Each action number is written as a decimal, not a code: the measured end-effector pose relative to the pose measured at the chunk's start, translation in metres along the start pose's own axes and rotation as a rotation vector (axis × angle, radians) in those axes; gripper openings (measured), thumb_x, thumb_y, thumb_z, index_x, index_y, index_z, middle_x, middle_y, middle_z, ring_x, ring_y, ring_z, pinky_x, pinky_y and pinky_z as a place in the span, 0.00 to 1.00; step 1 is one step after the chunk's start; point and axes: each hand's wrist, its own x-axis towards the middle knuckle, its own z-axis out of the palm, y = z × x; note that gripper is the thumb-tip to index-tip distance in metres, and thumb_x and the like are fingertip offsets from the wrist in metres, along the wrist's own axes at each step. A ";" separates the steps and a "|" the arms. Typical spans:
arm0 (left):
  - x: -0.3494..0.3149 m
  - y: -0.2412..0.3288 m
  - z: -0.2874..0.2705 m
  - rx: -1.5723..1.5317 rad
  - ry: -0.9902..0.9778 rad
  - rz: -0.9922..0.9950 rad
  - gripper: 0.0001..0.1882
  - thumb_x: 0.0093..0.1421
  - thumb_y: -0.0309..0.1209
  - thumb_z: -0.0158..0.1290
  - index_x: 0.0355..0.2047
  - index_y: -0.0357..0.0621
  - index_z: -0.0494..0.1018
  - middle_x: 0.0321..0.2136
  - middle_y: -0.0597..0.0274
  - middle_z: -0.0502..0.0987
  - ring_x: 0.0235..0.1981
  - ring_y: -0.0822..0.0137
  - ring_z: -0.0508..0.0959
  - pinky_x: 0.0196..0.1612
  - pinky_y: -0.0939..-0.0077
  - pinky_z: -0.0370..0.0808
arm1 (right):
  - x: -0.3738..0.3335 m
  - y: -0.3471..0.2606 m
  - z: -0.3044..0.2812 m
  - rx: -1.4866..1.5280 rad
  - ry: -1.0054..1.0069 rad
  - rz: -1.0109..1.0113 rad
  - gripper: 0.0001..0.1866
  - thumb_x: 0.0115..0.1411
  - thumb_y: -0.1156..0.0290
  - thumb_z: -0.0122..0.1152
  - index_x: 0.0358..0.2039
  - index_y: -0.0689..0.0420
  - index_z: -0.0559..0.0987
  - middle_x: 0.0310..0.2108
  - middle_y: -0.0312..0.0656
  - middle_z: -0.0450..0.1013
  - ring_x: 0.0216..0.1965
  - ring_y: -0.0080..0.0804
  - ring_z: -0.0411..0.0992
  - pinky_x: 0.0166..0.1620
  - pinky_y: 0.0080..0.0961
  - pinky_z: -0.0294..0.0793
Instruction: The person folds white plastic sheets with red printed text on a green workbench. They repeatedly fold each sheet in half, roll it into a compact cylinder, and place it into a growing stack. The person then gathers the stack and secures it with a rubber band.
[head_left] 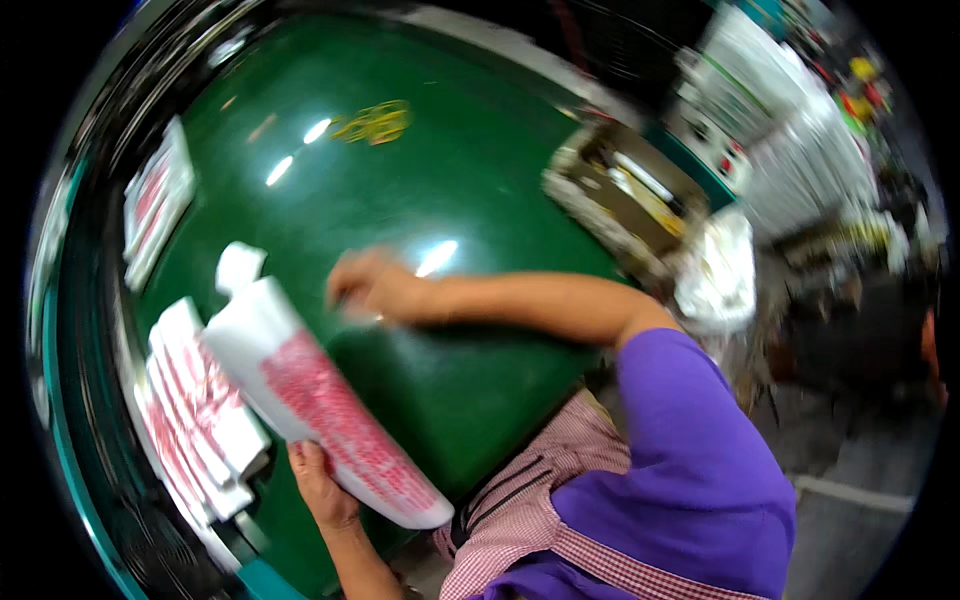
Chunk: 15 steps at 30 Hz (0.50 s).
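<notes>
My left hand (322, 487) is closed on the edge of a flat bundle of white plastic bags (335, 410) with red print. The bundle is tilted over the green table, its lower end close to my apron. Its far end narrows to a white handle-like tab. Over the middle of the table is my right hand (378, 287), smeared by motion and apart from the bundle; its fingers look bent, but whether they hold anything does not show. Left of the bundle lie several similar red-and-white bag bundles (195, 410), overlapping one another.
Another stack of bags (160, 200) lies at the table's far left edge. Yellow rubber bands (375, 122) lie loose on the green tabletop (480, 170). At the right stands an open cardboard box (640, 190) with small items, beside a white plastic bag (717, 270) and large white sacks (800, 150).
</notes>
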 end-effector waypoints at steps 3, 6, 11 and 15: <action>0.012 -0.009 0.002 -0.370 -0.140 -0.132 0.22 0.67 0.41 0.44 0.56 0.43 0.65 0.50 0.58 0.73 0.48 0.62 0.75 0.51 0.61 0.73 | -0.028 -0.098 0.035 0.138 -0.055 0.011 0.12 0.51 0.75 0.58 0.37 0.61 0.74 0.30 0.51 0.74 0.34 0.49 0.74 0.38 0.42 0.71; 0.003 0.002 0.009 -0.353 -0.175 -0.126 0.22 0.67 0.41 0.44 0.56 0.43 0.64 0.49 0.58 0.74 0.46 0.62 0.75 0.49 0.60 0.74 | -0.048 -0.102 0.039 0.544 0.114 0.150 0.11 0.54 0.77 0.53 0.40 0.60 0.71 0.28 0.45 0.74 0.31 0.39 0.75 0.35 0.34 0.74; 0.005 -0.006 -0.038 -0.600 -0.626 -0.308 0.25 0.63 0.41 0.48 0.56 0.42 0.61 0.40 0.56 0.73 0.33 0.60 0.76 0.39 0.66 0.74 | -0.047 -0.111 0.032 1.802 0.213 0.504 0.19 0.55 0.82 0.50 0.48 0.59 0.65 0.31 0.46 0.72 0.25 0.33 0.75 0.26 0.28 0.77; -0.041 0.027 -0.022 0.393 0.050 -0.018 0.24 0.49 0.26 0.60 0.46 0.42 0.63 0.32 0.64 0.69 0.29 0.69 0.72 0.33 0.74 0.73 | -0.031 -0.148 -0.008 1.370 -0.061 0.199 0.29 0.56 0.81 0.51 0.58 0.58 0.57 0.45 0.53 0.69 0.33 0.40 0.79 0.24 0.18 0.74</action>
